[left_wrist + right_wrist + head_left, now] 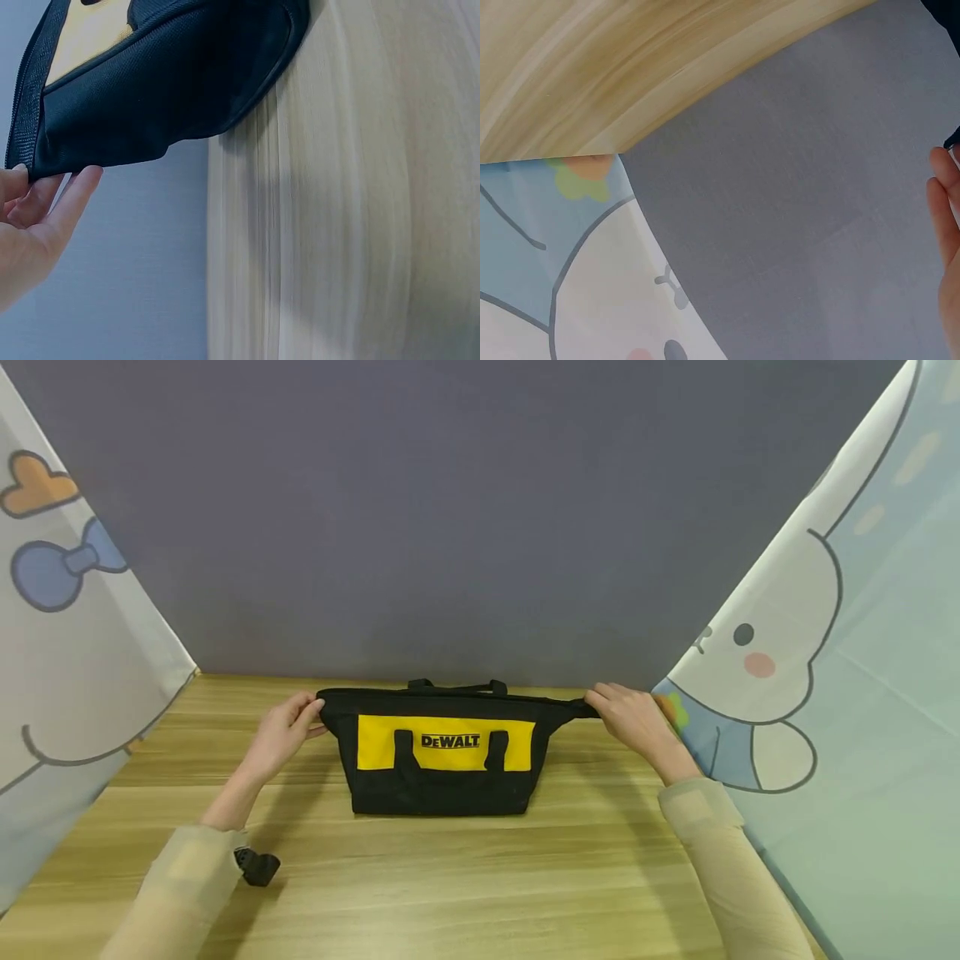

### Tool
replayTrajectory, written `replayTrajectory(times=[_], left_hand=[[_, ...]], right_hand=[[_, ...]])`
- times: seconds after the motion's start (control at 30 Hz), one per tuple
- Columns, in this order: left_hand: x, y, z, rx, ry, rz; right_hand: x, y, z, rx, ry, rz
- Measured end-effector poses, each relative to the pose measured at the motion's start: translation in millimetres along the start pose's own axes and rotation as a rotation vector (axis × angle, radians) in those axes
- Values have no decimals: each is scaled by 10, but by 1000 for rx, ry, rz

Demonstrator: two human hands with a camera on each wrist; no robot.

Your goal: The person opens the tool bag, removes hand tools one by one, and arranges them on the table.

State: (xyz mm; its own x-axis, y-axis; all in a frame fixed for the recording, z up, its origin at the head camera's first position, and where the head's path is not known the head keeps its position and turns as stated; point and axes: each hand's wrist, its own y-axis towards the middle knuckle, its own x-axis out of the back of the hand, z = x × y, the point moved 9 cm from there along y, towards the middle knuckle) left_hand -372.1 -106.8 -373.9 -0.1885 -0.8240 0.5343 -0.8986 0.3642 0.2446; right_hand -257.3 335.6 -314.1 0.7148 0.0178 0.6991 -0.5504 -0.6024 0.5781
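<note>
two cartoon curtains (825, 635) flanking bag (442, 760)

A wooden surface (480, 877) meets a grey backdrop (450, 510). Cartoon-printed curtains hang at the left (67, 635) and right (847, 677). A small black clip (258, 866) lies on the near left.

2 bare hands, the left hand (281, 735) and right hand (633, 718), emerge from long beige sleeves (708, 843). A black strap (257, 865) sits at the lower-left wrist.
</note>
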Motion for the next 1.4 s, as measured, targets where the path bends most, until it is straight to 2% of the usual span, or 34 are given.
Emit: replayTrajectory(times=[0.17, 0.33, 0.5, 0.67, 0.8, 0.93, 1.17, 1.4], left_hand=[[-31, 3, 9, 12, -34, 6], [-41, 0, 9, 6, -75, 13], [-36, -13, -16, 5, -69, 7], [-40, -19, -10, 24, -86, 9], [-16, -19, -34, 38, -107, 16], [29, -12, -94, 23, -106, 4], [102, 25, -243, -29, 11, -33], [93, 44, -321, -50, 83, -27]], right_hand=[[23, -51, 7, -11, -13, -24], [-27, -136, 49, -5, -30, -4], [-53, -207, 45, -12, 3, 13], [-4, -181, 58, -19, 29, -23], [19, -67, 97, -40, 59, -27], [27, 101, 171, -57, 116, 5], [54, 457, 347, -99, 245, 53], [-10, 821, 593, -105, 357, 121]])
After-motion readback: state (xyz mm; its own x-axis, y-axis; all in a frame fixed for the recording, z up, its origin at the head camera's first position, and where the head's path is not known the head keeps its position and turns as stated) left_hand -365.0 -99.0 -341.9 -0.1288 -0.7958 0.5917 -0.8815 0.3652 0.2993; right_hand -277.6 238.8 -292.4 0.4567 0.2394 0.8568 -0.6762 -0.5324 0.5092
